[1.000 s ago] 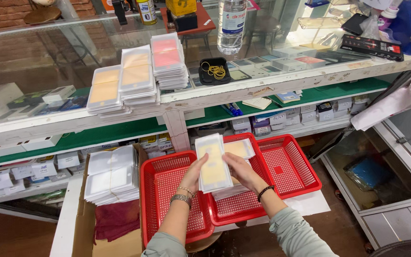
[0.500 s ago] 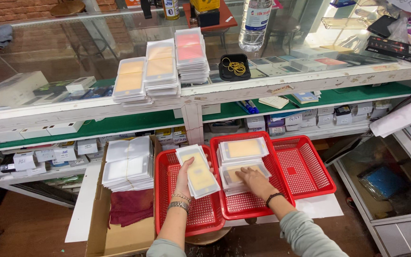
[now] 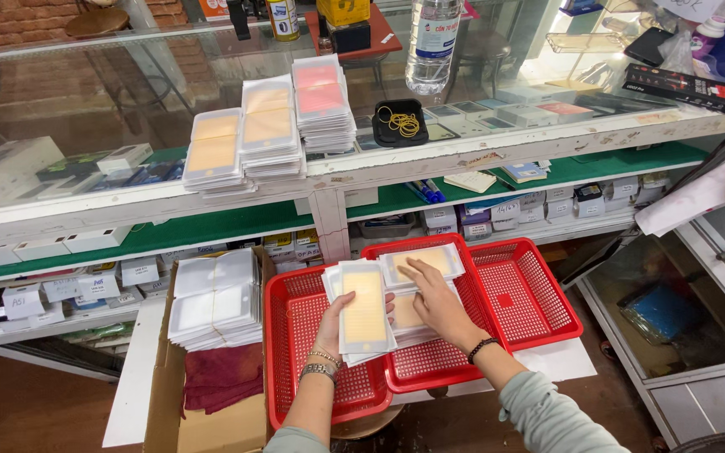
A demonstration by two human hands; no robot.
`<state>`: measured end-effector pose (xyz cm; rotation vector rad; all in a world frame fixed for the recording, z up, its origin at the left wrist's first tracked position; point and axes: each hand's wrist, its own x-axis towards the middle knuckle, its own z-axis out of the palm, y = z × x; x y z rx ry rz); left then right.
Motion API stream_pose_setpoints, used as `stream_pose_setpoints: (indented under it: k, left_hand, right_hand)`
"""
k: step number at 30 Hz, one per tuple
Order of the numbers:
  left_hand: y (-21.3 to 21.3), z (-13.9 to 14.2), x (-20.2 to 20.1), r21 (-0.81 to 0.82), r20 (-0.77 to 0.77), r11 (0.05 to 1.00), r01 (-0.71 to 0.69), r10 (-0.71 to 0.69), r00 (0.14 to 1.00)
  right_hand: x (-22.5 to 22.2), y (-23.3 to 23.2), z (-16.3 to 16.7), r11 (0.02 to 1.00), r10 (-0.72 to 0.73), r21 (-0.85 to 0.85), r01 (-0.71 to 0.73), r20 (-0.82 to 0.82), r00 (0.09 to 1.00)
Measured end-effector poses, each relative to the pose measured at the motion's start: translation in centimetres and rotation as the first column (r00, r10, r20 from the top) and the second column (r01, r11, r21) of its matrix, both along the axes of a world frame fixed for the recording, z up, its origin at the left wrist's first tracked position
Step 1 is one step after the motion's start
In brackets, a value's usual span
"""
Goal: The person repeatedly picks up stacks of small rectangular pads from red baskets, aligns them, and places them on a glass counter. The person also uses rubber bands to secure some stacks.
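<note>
My left hand (image 3: 333,329) holds a fanned stack of flat clear packets with yellow inserts (image 3: 362,309) above the left red basket (image 3: 299,382). My right hand (image 3: 434,298) rests palm-down on another pile of the same packets (image 3: 424,262) lying in the middle red basket (image 3: 430,365). Its fingers touch the top packet; whether they grip it is unclear. A third red basket (image 3: 524,295) sits to the right, holding nothing I can see.
A cardboard box (image 3: 203,419) at left holds bundled white packets (image 3: 216,298) and a maroon cloth (image 3: 221,376). Three packet stacks (image 3: 268,130), a black dish of rubber bands (image 3: 399,124) and a water bottle (image 3: 432,42) stand on the glass counter. Shelves of small boxes lie below.
My left hand's stack has shifted slightly right toward the middle basket. My right hand has slid up over the pile in that basket. The view has shifted left.
</note>
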<state>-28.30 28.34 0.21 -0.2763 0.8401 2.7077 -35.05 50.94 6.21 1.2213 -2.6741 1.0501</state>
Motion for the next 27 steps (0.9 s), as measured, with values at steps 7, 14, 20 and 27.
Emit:
stream_pose_setpoints:
  k: [7, 14, 20, 27]
  left_hand:
    - [-0.9, 1.6, 0.1, 0.033, 0.222, 0.987, -0.157, 0.146, 0.964]
    - [-1.9, -1.2, -0.5, -0.358, 0.219, 0.934, -0.002, 0.087, 0.972]
    - [-1.8, 0.0, 0.2, -0.379, 0.203, 0.925, -0.030, 0.115, 0.972]
    - [-0.7, 2.0, 0.0, -0.297, 0.315, 0.954, 0.040, 0.059, 0.947]
  right_hand:
    - [-0.9, 0.1, -10.2, 0.747, 0.032, 0.629, 0.216, -0.357, 0.933]
    - [-3.4, 2.6, -7.9, 0.882, 0.042, 0.468, -0.055, 0.039, 0.998]
    - [-2.1, 3.0, 1.2, 0.970, -0.231, 0.057, 0.235, -0.073, 0.970]
    - [0.9, -1.4, 1.3, 0.989, 0.074, -0.119, -0.093, -0.152, 0.986]
